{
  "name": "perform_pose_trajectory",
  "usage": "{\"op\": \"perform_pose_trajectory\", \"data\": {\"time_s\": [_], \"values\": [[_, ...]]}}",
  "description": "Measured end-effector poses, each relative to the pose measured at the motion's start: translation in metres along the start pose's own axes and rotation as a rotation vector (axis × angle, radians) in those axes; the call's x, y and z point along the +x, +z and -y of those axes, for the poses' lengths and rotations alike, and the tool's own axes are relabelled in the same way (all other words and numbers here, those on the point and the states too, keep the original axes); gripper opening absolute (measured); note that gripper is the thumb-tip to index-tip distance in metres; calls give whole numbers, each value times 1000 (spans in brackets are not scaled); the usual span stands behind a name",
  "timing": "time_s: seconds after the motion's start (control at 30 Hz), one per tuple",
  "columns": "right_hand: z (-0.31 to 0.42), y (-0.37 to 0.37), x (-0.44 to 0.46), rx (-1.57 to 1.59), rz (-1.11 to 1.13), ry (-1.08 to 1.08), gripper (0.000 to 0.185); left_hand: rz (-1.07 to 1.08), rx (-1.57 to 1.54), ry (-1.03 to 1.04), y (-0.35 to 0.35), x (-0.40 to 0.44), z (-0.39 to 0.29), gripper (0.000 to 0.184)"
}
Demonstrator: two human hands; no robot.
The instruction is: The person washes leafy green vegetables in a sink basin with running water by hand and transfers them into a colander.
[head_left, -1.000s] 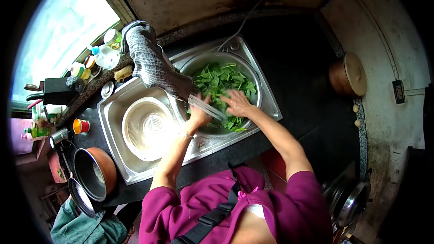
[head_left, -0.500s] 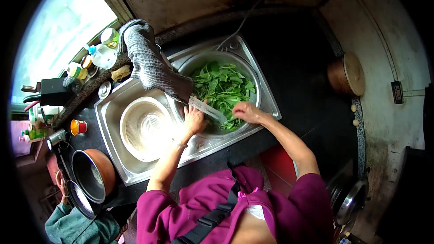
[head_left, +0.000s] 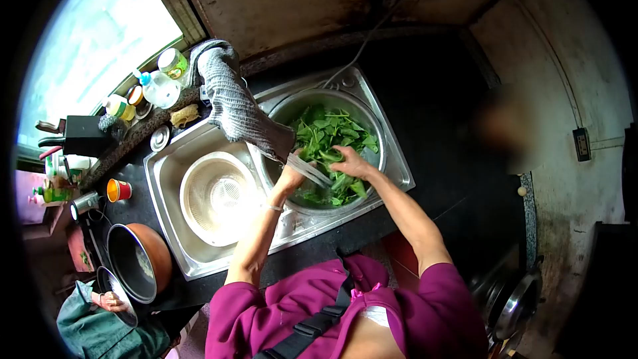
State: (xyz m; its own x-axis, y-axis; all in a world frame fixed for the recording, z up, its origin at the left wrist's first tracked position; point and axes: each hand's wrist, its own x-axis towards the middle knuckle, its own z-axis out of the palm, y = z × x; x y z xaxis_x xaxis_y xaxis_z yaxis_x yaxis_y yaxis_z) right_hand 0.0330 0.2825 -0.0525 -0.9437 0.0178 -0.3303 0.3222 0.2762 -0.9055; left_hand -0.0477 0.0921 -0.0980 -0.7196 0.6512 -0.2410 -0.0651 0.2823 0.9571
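Observation:
A large steel basin (head_left: 380,134) of leafy greens (head_left: 332,129) stands in the right sink bowl. My right hand (head_left: 353,165) reaches in from the right, its fingers curled round some leaves. At the basin's near-left side is my left hand (head_left: 291,177), by the greens; the water stream (head_left: 311,171) and a grey knitted cloth (head_left: 232,103) partly hide its fingers, so their grip is unclear. That cloth hangs over the tap, and water pours from its lower end between my hands.
A pale colander (head_left: 188,196) sits in the left bowl of the steel sink (head_left: 163,209). To the left are an orange-brown pot (head_left: 156,256), a small orange cup (head_left: 119,190) and a knife block (head_left: 86,135). Bottles line the window sill. Another person's hand (head_left: 109,301) is at a pan, lower left.
My right hand has moved left and deeper into the greens, closing on leaves. My left hand has shifted slightly toward them. The other person's hand has moved down to the pan.

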Motion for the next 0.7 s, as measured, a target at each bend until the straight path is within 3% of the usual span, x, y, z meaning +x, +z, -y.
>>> {"op": "perform_pose_trajectory", "data": {"time_s": [0.03,0.07,0.1,0.13,0.2,0.23,0.27,0.3,0.33,0.43,0.47,0.5,0.6,0.67,0.7], "values": [[23,-8,-8,11,-36,60,61,23,-193,-93,-7,-5,-23,45],[-6,-14,4,5,-51,4,66,70,-377,-74,-13,-7,-38,41],[26,-28,-2,218,118,106,68,55,-395,-119,-20,-9,-58,43],[44,-39,-2,148,145,138,70,73,-400,-173,-26,-4,-59,45],[53,-50,6,77,170,167,72,90,-270,-179,-37,9,-43,58],[52,-52,13,-376,67,135,72,100,-205,-181,-42,15,-35,65],[50,-53,19,-826,-44,97,72,-29,182,59,-42,25,-6,75],[46,-51,25,-827,-47,93,72,-159,569,303,-43,35,12,84],[39,-46,32,-773,-105,103,72,-107,558,253,-45,39,17,95],[5,-6,49,-759,-306,247,72,-134,543,116,-30,32,-7,93],[-3,-3,52,-547,-204,226,71,-195,526,150,-22,33,3,92],[-10,-1,54,-334,-101,207,70,-270,407,78,-12,33,-3,88],[-38,-10,54,-301,-45,50,58,-190,165,-270,-12,31,-12,72],[-30,-42,58,-183,-24,112,54,-92,-456,-212,-21,32,27,52],[-24,-51,55,-60,-6,185,50,-88,-454,-218,-23,33,43,52]]}}
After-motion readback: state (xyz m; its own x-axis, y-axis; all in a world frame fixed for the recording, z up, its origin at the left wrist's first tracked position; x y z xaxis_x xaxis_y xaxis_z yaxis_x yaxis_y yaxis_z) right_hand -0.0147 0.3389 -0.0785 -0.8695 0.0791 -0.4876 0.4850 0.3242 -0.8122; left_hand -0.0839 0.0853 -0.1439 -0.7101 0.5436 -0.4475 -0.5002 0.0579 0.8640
